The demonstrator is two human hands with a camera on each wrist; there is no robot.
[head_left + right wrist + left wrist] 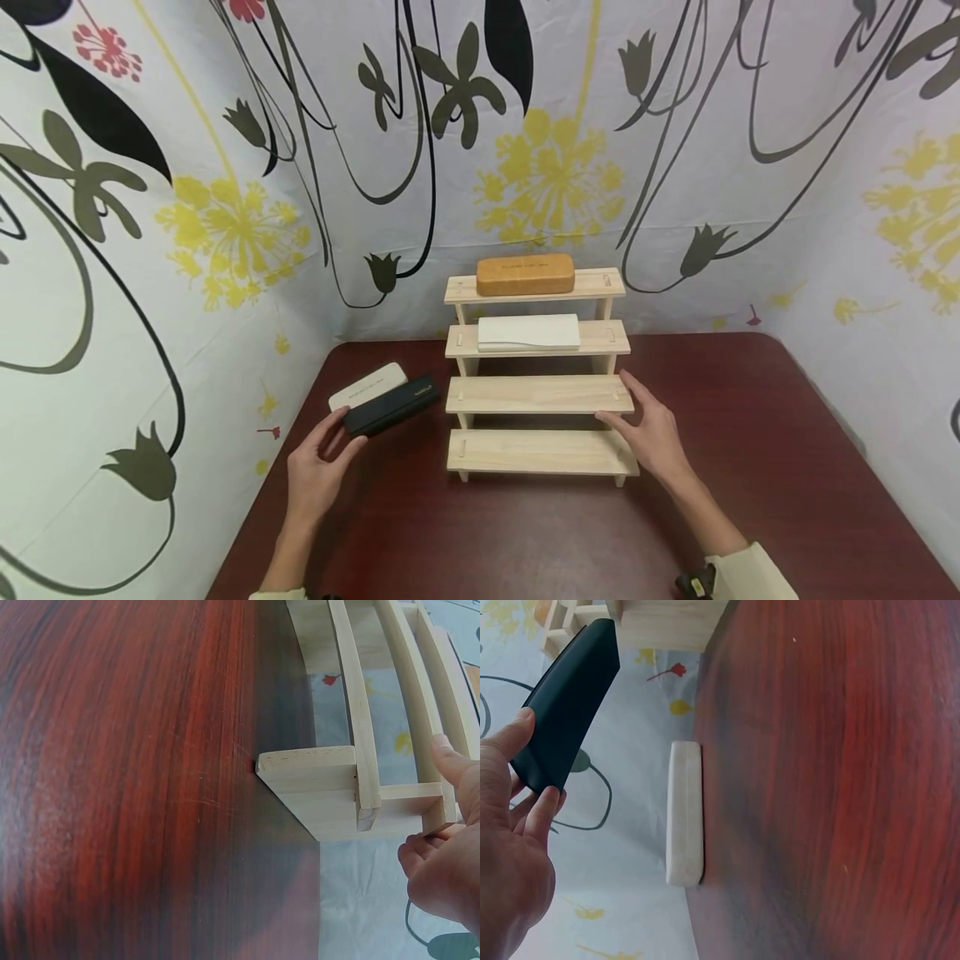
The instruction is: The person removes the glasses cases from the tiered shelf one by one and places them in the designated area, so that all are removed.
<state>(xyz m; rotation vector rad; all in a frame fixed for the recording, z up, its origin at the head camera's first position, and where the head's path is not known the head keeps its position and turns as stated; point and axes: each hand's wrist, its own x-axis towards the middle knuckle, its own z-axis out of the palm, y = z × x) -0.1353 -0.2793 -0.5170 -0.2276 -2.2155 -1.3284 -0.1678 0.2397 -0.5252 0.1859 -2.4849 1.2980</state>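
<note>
My left hand (315, 471) pinches one end of a dark glasses case (393, 406), thumb on one side and fingers on the other. In the left wrist view, that case (574, 701) is lifted off the table and tilted. A white case (685, 814) lies on the table beside it. My right hand (658, 437) grips the right end of a tier of the stepped wooden rack (540, 394). In the right wrist view, the thumb of the right hand (450, 862) rests on that board and the fingers curl beneath its end.
A tan case (525, 275) sits on the rack's top tier, and a white flat item (528, 332) lies on the tier below. The two lower tiers are bare. Under everything is a dark red table (525, 533), with patterned fabric (465, 192) behind and at both sides.
</note>
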